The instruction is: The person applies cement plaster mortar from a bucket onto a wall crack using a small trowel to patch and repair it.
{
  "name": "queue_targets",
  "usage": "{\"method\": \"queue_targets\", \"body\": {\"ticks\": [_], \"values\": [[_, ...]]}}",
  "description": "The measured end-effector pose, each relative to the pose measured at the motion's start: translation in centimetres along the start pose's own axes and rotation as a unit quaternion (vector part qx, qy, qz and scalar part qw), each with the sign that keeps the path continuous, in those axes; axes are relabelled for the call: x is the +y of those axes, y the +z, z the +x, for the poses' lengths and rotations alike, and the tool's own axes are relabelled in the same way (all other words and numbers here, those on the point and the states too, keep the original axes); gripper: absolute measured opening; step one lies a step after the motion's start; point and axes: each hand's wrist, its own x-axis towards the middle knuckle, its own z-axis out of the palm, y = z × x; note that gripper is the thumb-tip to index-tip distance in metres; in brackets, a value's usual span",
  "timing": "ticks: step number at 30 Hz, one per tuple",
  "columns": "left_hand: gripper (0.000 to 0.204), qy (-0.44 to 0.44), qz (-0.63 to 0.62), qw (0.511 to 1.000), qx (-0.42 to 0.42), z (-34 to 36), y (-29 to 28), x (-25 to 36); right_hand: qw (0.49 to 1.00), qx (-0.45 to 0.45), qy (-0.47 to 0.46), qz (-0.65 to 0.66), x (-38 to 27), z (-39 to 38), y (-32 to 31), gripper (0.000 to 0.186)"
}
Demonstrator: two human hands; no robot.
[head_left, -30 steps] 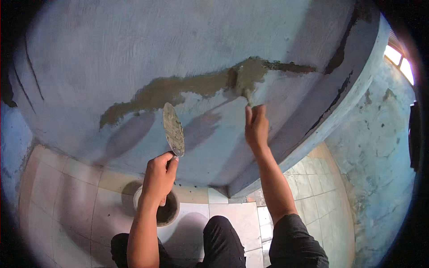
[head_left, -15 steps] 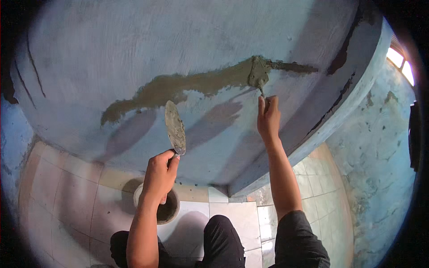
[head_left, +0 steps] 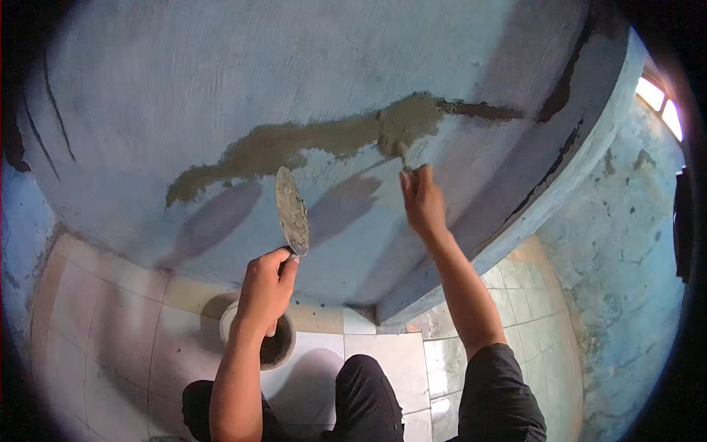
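Observation:
My left hand (head_left: 266, 289) is closed round the handle of a pointed trowel (head_left: 292, 214), its blade up and smeared with grey mortar, held apart from the wall. In my right hand (head_left: 424, 199) is a small putty knife (head_left: 398, 144), its blade pressed against a band of wet mortar (head_left: 309, 136). That band runs across the blue wall (head_left: 243, 66), from low on the left up to the right. Beyond its right end a dark bare crack (head_left: 482, 110) continues toward the wall's corner.
Behind my left forearm a round bucket (head_left: 283, 355) stands on the tiled floor (head_left: 184, 346), partly hidden. The wall's edge (head_left: 515, 214) juts out on the right, with dark chipped paint. Farther right is another blue wall (head_left: 626, 228) with a bright window opening (head_left: 660, 103).
My right hand has drawn the putty knife left and slightly down, leaving mortar smoothed at the band's right part. My left hand and the trowel have barely shifted.

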Motion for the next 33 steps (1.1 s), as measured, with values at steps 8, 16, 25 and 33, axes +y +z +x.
{"method": "queue_targets", "body": {"ticks": [8, 16, 25, 33], "values": [[0.022, 0.0, -0.015, 1.0, 0.017, -0.2, -0.4, 0.1, 0.996, 0.046, -0.072, -0.008, 1.4, -1.2, -1.1, 0.029], [0.02, 0.033, -0.005, 0.999, 0.019, 0.0, -0.2, -1.2, 0.993, -0.098, -0.032, -0.06, 0.5, -1.1, -0.8, 0.032], [0.024, -0.058, -0.039, 0.997, -0.011, -0.2, -0.5, 1.3, 0.997, 0.075, -0.001, 0.012, 0.2, 1.8, -3.6, 0.029], [0.023, 0.004, -0.044, 0.999, 0.007, -0.1, -0.1, -0.3, 0.987, -0.151, -0.021, -0.046, -1.3, -2.7, 0.3, 0.029]]}}
